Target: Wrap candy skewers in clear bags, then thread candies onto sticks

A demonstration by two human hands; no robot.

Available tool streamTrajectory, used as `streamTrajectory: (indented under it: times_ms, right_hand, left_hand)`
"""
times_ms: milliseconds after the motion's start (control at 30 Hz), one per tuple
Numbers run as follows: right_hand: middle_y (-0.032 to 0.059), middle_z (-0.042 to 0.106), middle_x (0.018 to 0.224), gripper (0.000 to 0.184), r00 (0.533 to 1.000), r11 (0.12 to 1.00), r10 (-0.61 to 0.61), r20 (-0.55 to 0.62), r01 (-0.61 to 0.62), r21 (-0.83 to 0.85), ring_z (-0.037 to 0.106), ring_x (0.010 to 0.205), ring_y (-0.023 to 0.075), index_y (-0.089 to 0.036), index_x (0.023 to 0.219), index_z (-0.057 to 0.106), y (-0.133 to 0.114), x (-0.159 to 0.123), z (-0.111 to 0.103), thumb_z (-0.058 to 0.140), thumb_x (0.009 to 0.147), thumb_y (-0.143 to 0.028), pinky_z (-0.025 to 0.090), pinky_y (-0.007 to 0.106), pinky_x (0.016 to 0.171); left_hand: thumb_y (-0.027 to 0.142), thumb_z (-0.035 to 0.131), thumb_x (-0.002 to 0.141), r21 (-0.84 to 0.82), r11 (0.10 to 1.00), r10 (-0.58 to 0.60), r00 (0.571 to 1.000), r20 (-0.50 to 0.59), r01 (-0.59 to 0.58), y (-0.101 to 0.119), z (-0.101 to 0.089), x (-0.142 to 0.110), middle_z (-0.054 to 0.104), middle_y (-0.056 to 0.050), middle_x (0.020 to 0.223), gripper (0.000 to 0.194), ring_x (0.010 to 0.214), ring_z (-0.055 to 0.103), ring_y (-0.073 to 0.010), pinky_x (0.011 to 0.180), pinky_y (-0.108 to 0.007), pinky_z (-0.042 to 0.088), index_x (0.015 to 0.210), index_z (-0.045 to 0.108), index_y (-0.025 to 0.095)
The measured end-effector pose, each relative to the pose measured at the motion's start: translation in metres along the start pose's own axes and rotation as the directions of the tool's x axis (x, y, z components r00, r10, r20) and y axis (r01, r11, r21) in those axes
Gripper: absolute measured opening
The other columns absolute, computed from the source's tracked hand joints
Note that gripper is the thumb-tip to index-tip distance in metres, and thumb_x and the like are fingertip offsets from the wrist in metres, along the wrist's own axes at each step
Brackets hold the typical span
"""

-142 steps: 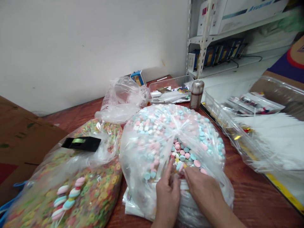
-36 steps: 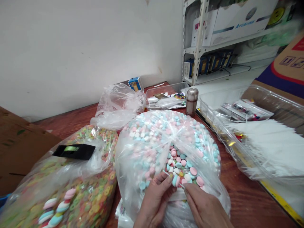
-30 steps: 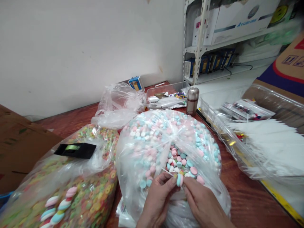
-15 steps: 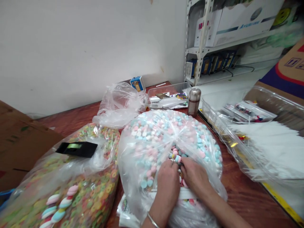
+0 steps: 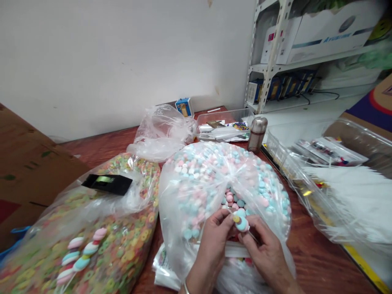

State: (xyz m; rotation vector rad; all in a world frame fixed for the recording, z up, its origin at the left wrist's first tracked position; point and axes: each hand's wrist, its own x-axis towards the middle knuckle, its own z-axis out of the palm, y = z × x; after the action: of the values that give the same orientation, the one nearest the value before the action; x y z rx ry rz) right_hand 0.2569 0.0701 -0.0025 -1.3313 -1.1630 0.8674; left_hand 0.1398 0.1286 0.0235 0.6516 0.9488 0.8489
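Bench [image 5: 318,265]: candy bag [image 5: 183,196] at near edge
Left hand [image 5: 212,239]: fingers pinching thin stick [image 5: 229,210]
Right hand [image 5: 268,247]: fingers grasping blue-pink sweet [image 5: 242,224]
Change: hands drawn back nearward

Two hands [image 5: 212,241], two filled bags [image 5: 190,196], two laid-down skewers [image 5: 72,257], one bottle [image 5: 256,136]

A white metal shelf [image 5: 270,68] holds a printed carton [image 5: 312,51] (blue lettering); a silver-topped bottle [image 5: 257,135] stands upright.

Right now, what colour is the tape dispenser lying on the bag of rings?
Black tape dispenser, with a pale green patch; clearest in the head view.
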Motion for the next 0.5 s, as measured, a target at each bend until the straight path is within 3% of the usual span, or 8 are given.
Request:
streamTrajectory:
  times_ms: [133, 233, 333, 400, 500]
  right_hand:
    - [-0.0028, 0.056, 0.063, 0.03, 0.941, 0.882, 0.336, 0.039, -0.329, 0.338, 0.05, 0.058, 0.0118, -0.018, 0.077, 0.063, 0.006, 0.001, -0.001, 0.065, 0.084, -0.047, 0.042, 0.021, 0.055]
    - [-0.0076, 0.046, 0.049, 0.036, 0.907, 0.82, 0.417, 0.067, -0.407, 0.403, 0.036, 0.042, 0.0074, -0.019, 0.074, 0.059, 0.007, 0.004, 0.0, 0.065, 0.083, -0.053, 0.032, 0.019, 0.041]
    - [-0.0014, 0.066, 0.075, 0.032, 0.903, 0.791, 0.423, 0.069, -0.405, 0.459, 0.056, 0.062, 0.0114, -0.02, 0.093, 0.063, 0.002, 0.009, -0.001, 0.075, 0.077, -0.046, 0.047, 0.021, 0.06]
    - [0.0012, 0.069, 0.096, 0.037, 0.899, 0.75, 0.43, 0.082, -0.406, 0.523, 0.061, 0.079, 0.0137, -0.023, 0.103, 0.063, -0.002, 0.01, -0.002, 0.079, 0.075, -0.041, 0.05, 0.022, 0.071]
    - [-0.0013, 0.069, 0.089, 0.035, 0.886, 0.692, 0.45, 0.112, -0.425, 0.583, 0.06, 0.074, 0.012, -0.023, 0.1, 0.065, -0.005, 0.008, -0.002, 0.08, 0.074, -0.039, 0.049, 0.02, 0.066]
  left_hand:
    - [0.033, 0.077, 0.075, 0.08, 0.996, 0.03, 0.996, 0.079, -0.037, 0.0, -0.003, -0.005, 0.068, 0.0, 0.064, 0.025, 0.057, 0.06, -0.012, 0.062, -0.024, 0.05, 0.091, 0.074, 0.015]
    - [0.031, 0.076, 0.076, 0.106, 0.993, 0.035, 0.992, 0.118, -0.048, -0.002, -0.006, -0.006, 0.069, -0.001, 0.067, 0.023, 0.057, 0.062, -0.0124, 0.064, -0.026, 0.051, 0.09, 0.073, 0.014]
    - [0.031, 0.075, 0.077, 0.096, 0.995, 0.022, 0.994, 0.109, -0.033, -0.005, -0.008, -0.005, 0.069, -0.001, 0.065, 0.025, 0.057, 0.063, -0.013, 0.064, -0.026, 0.051, 0.093, 0.072, 0.012]
    - [0.031, 0.076, 0.077, 0.058, 0.998, 0.008, 0.996, 0.092, -0.013, -0.007, -0.009, -0.005, 0.069, -0.002, 0.064, 0.028, 0.057, 0.063, -0.0134, 0.064, -0.026, 0.051, 0.096, 0.071, 0.011]
    - [0.03, 0.075, 0.077, -0.021, 1.0, -0.006, 0.997, 0.074, 0.007, -0.008, -0.008, -0.005, 0.068, -0.002, 0.063, 0.03, 0.056, 0.063, -0.0129, 0.061, -0.024, 0.05, 0.099, 0.071, 0.01]
